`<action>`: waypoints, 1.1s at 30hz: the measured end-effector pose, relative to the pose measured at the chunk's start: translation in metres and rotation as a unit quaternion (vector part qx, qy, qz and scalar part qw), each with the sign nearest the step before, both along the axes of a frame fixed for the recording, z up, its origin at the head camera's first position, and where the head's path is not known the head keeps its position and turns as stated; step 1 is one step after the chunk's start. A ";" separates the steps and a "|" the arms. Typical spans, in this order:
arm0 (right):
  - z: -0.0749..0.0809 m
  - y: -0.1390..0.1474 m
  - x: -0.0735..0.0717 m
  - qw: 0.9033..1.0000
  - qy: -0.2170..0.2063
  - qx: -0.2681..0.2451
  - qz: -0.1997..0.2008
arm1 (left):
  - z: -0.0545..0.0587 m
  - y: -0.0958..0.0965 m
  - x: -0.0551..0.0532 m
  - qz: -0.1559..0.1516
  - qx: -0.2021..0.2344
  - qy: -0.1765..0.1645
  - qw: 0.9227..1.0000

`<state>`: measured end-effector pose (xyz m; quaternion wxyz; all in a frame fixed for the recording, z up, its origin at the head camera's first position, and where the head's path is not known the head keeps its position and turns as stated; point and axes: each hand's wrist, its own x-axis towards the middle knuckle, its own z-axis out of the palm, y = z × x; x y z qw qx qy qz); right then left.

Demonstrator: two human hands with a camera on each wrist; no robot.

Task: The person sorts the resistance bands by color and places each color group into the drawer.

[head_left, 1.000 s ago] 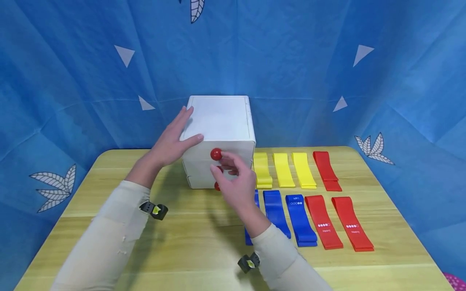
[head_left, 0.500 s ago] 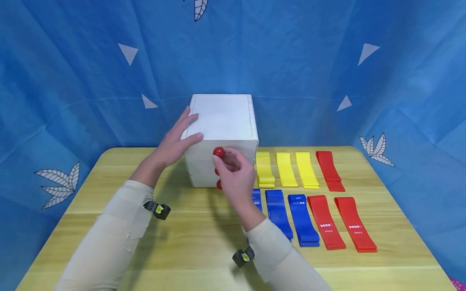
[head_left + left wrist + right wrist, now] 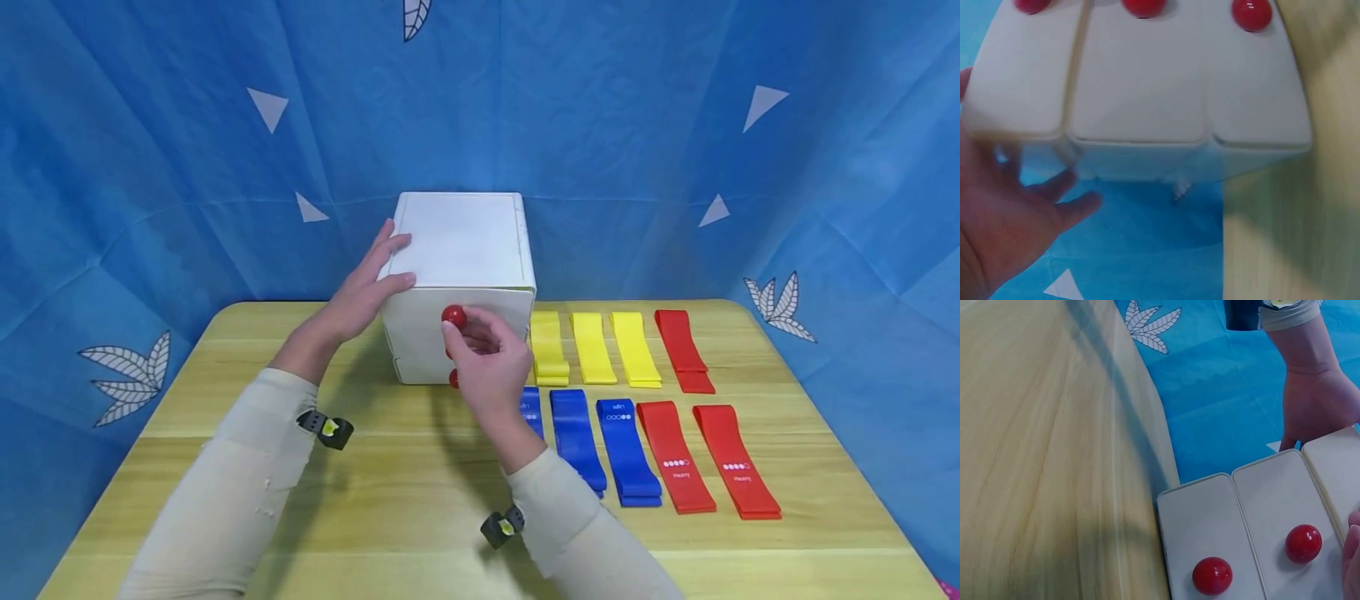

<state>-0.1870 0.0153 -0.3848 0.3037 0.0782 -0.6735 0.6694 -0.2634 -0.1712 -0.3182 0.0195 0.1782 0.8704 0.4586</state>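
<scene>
A white drawer unit [image 3: 463,237] with three drawers stands at the back of the table, each drawer bearing a round red knob. My right hand [image 3: 495,371] pinches the top drawer's knob [image 3: 453,316] between thumb and fingers. A thin gap runs along that drawer's upper edge in the head view. My left hand [image 3: 356,304] rests on the unit's upper left edge, fingers extended and spread. In the right wrist view, the lower knob [image 3: 1212,575] and middle knob [image 3: 1303,544] are untouched; only a bit of my right fingers [image 3: 1352,556] shows.
To the right lie flat folded resistance bands: yellow ones [image 3: 595,348], blue ones [image 3: 628,450] and red ones [image 3: 675,457]. My right hand and forearm partly cover the leftmost blue band [image 3: 531,410]. A blue patterned curtain [image 3: 600,125] hangs behind the wooden table [image 3: 390,500].
My right hand has closed its thumb and fingers on the top knob, and the top drawer has come slightly forward. My left hand has stayed on the unit.
</scene>
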 end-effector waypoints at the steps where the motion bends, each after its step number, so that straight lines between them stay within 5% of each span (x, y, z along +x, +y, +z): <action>1: 0.000 0.000 0.000 1.000 0.000 0.000 0.000 | 0.001 0.000 0.000 -0.005 0.000 -0.007 1.000; 9: 0.000 0.003 0.009 1.000 0.013 -0.001 0.012 | 0.006 -0.004 0.001 -0.022 0.006 -0.054 0.998; 33: -0.001 0.014 0.044 0.999 -0.013 0.005 0.046 | -0.005 -0.005 -0.002 -0.019 0.041 -0.061 0.997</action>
